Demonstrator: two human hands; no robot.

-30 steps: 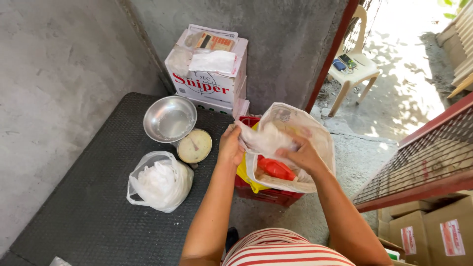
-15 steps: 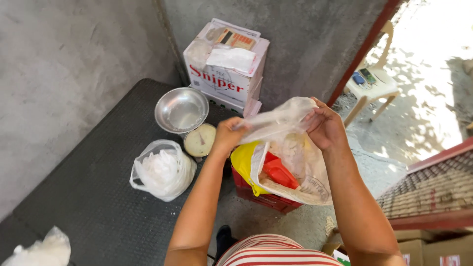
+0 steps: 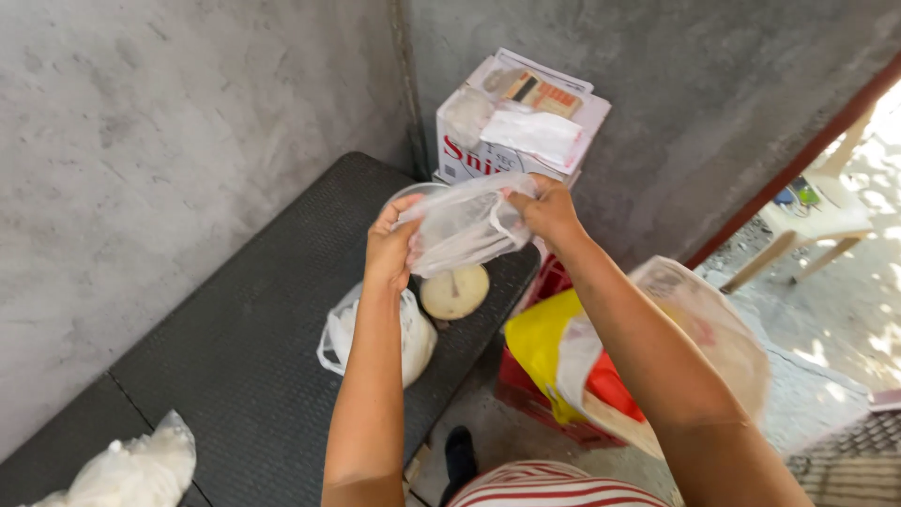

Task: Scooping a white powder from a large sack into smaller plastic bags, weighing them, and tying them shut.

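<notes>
A white filled bag [image 3: 399,329] lies on the dark table [image 3: 235,357] below the arms. Above it, the left hand [image 3: 389,249] and right hand [image 3: 544,211] each pinch an edge of a clear plastic bag [image 3: 465,225], stretched between them over a round lid [image 3: 454,291]. Behind stands a cardboard box [image 3: 516,131].

Both hands, left [image 3: 392,246] and right [image 3: 544,208], now lift a small clear bag [image 3: 465,225] above the desk [image 3: 244,347], away from the large bag [image 3: 699,347].

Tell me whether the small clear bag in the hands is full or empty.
Empty: the clear bag hangs flat and see-through, stretched between the left hand and right hand.
</notes>
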